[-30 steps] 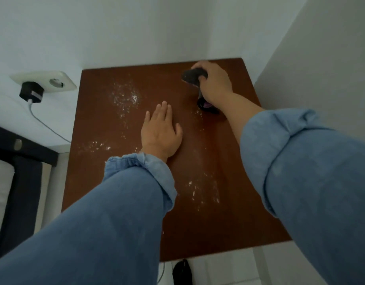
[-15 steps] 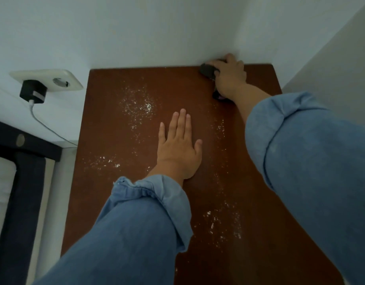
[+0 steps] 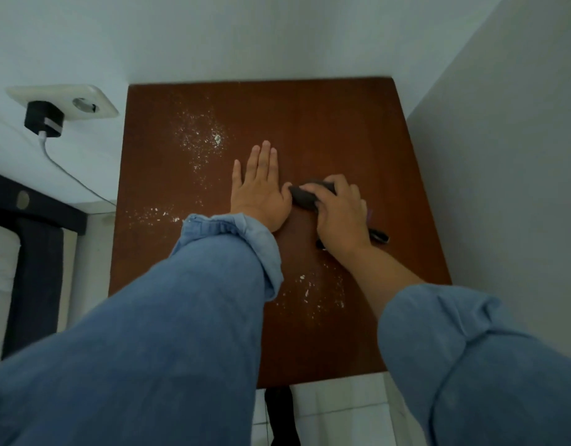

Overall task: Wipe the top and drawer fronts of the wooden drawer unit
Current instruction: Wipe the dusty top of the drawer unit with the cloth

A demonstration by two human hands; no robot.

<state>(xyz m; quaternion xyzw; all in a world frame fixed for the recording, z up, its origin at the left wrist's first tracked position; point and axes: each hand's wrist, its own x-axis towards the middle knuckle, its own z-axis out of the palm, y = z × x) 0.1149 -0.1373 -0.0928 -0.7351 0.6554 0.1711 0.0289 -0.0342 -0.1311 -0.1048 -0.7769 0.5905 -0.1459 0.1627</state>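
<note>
The reddish-brown top of the wooden drawer unit fills the middle of the head view. White dust patches lie on it at the back left, the left edge and the front right. My left hand rests flat on the top, palm down, fingers together. My right hand presses a dark cloth onto the wood just right of my left thumb; a cloth end sticks out behind the wrist. The drawer fronts are hidden.
White walls close in behind and on the right. A wall socket with a black charger and white cable sits at left. A dark bed frame stands lower left. Pale floor tiles show below the front edge.
My right hand has dragged the cloth from the back right corner toward me to the middle of the top, beside my left thumb. My left hand stays flat. The back right area looks free of dust.
</note>
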